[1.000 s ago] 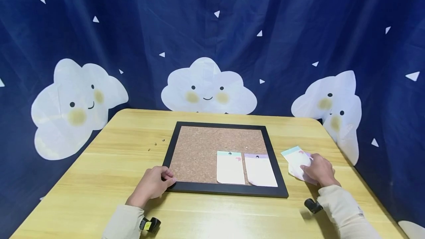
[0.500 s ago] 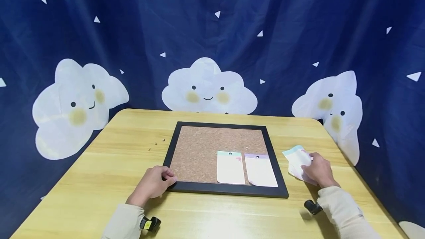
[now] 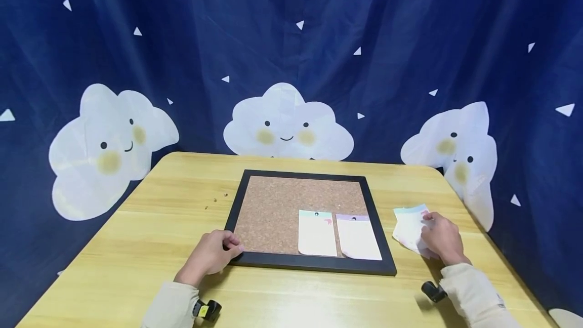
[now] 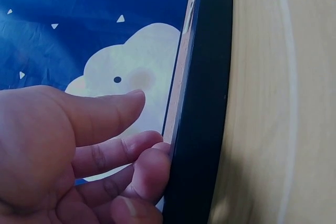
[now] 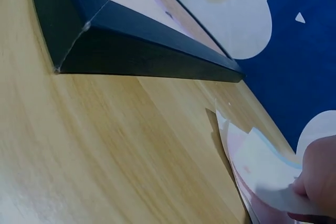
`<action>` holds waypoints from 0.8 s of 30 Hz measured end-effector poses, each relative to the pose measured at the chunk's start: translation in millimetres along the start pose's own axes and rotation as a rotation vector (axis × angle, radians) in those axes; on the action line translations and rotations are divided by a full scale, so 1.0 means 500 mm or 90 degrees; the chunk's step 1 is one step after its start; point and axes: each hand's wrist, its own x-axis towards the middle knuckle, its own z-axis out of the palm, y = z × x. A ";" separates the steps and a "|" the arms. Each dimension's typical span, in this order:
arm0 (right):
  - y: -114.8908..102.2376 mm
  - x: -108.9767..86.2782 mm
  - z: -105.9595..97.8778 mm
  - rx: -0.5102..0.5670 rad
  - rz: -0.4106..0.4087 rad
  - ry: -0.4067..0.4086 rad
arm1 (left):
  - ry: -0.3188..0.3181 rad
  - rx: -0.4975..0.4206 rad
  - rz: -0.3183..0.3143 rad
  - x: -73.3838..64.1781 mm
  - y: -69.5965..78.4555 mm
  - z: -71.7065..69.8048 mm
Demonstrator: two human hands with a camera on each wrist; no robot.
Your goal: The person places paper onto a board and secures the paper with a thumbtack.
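Note:
A cork board (image 3: 268, 211) in a black frame lies flat on the table. My left hand (image 3: 211, 254) rests at its near left corner; in the left wrist view the loosely bent fingers (image 4: 152, 169) touch the black frame (image 4: 202, 98) and the thumb stands apart from it. To the right of the board, my right hand (image 3: 442, 239) pinches a white note sheet (image 3: 412, 224) with a mint top band. The right wrist view shows this sheet (image 5: 268, 171) bent upward, over more paper beneath. Part of the sheets is hidden by the hand.
Two note sheets are on the board's right half, one mint-topped (image 3: 316, 234), one purple-topped (image 3: 359, 237), each with a dark pin at its top. A few tiny pins (image 3: 215, 200) lie left of the board. A blue cloud-print curtain (image 3: 291, 54) stands behind the table (image 3: 150, 247).
The top note sheet has turned and shifted slightly right under my right hand, whose fingers have moved a little. My left hand and the board stay in place; the head view tilts up slightly.

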 end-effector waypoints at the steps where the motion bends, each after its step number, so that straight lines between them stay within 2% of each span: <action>1: 0.001 -0.001 0.001 0.002 -0.005 0.006 | -0.001 -0.001 0.000 0.000 0.000 0.000; 13: -0.011 0.004 0.004 0.075 0.056 0.070 | 0.005 -0.011 0.005 -0.002 0.001 -0.001; 19: -0.019 0.007 0.007 0.106 0.081 0.079 | 0.001 -0.010 -0.015 -0.001 -0.004 0.003; 24: -0.034 0.001 0.001 0.131 0.085 0.087 | 0.003 -0.005 -0.001 0.000 -0.003 0.001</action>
